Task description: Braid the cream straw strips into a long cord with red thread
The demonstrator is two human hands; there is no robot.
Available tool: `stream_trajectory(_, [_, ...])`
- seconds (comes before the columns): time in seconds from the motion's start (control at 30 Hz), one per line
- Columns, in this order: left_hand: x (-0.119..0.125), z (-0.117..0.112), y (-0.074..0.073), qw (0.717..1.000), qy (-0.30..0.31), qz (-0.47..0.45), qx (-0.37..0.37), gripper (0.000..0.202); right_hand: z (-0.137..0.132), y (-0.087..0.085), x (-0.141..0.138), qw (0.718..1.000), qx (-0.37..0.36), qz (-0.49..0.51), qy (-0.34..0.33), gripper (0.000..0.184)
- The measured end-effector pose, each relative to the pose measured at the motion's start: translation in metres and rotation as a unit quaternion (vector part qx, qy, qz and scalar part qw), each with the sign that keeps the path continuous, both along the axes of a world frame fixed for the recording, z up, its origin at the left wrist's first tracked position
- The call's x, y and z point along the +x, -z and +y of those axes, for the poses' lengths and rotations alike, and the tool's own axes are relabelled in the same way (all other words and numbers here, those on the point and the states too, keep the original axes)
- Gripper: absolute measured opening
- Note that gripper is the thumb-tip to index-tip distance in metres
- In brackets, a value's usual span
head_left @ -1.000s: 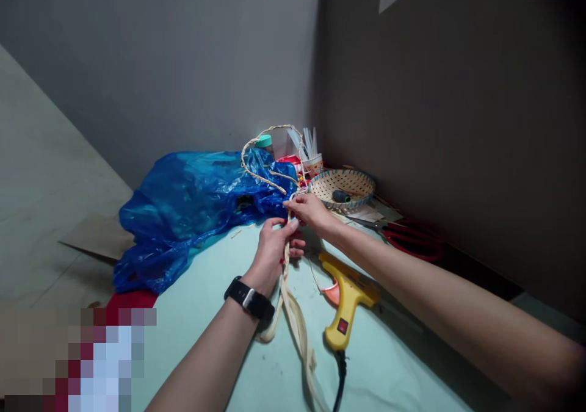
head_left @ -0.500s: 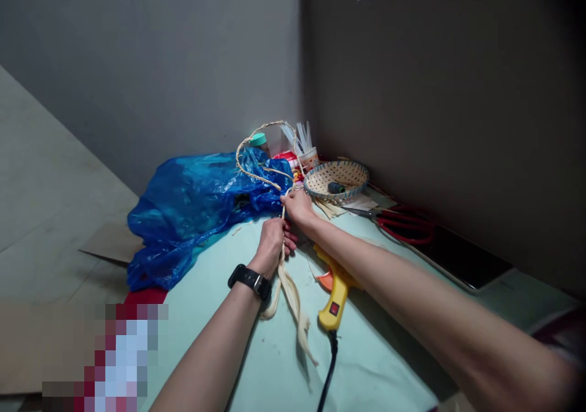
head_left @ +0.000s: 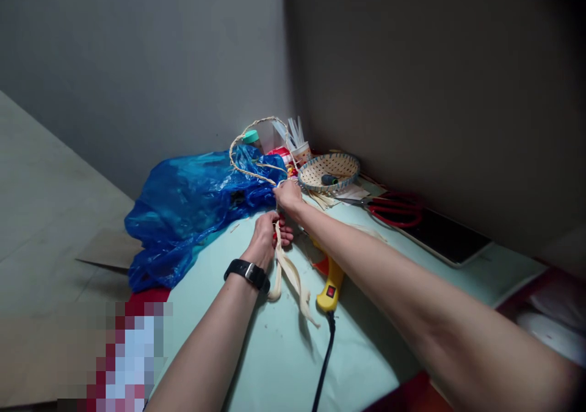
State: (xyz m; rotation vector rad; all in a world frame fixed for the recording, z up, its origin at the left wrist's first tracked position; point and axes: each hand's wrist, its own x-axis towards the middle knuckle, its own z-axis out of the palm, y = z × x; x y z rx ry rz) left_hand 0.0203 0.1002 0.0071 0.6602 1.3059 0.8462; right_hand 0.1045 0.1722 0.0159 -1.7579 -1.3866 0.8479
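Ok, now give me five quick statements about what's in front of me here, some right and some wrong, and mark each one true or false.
1. A black wristwatch is on the left wrist. True.
2. The right hand grips the yellow hot glue gun. False: it holds the pale fibre strand; the hot glue gun lies on the tabletop.
3. Translucent sticks stand in a printed cup. True.
4. The scissors have blue handles. False: the handles are red.
5. The blue plastic bag lies right of the shallow woven basket in the picture. False: it lies to the left.
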Motion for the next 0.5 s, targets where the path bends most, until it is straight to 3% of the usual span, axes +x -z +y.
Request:
stream_trajectory(0.23, [-0.011, -0.006, -0.004, 0.998, -0.010, -0.069, 0.003, 0.026, -0.037, 0.000, 0.008, 0.984, 0.037, 0.046, -0.167, 0.024])
stream_trajectory(0.5, [0.002, -0.007, -0.011, 0.991, -0.044, -0.125, -0.016, 0.030, -0.046, 0.009, 0.016, 0.987, 0.067, 0.050, -0.138, 0.031])
